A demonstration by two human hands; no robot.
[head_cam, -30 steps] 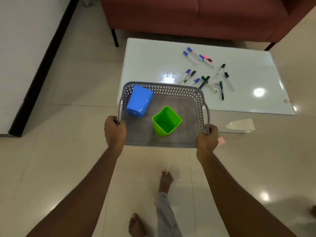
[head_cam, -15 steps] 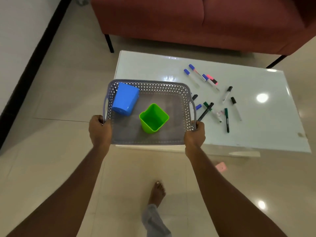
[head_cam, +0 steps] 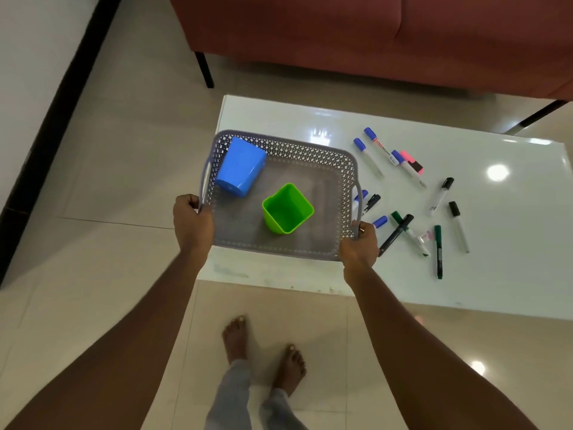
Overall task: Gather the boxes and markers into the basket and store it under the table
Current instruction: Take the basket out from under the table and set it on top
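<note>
Gripping basket [head_cam: 294, 147] w/ left hand [head_cam: 192, 221], right hand [head_cam: 359, 243]; blue box [head_cam: 240, 166], green box [head_cam: 286, 209] in. Markers [head_cam: 395, 235] beside right hand + stowing: pending.

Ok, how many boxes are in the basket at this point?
2. The blue box lies tipped in the far left corner of the basket; the green box stands upright near its middle. None seems hidden.

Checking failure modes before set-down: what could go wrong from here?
1. The basket, gripped by the left hand and right hand, hides part of the markers by its right side. Lowering it there could trap or scatter them.
2. The blue box lies tipped against the far-left wall. A tilt might send it sliding into the upright green box.
</note>
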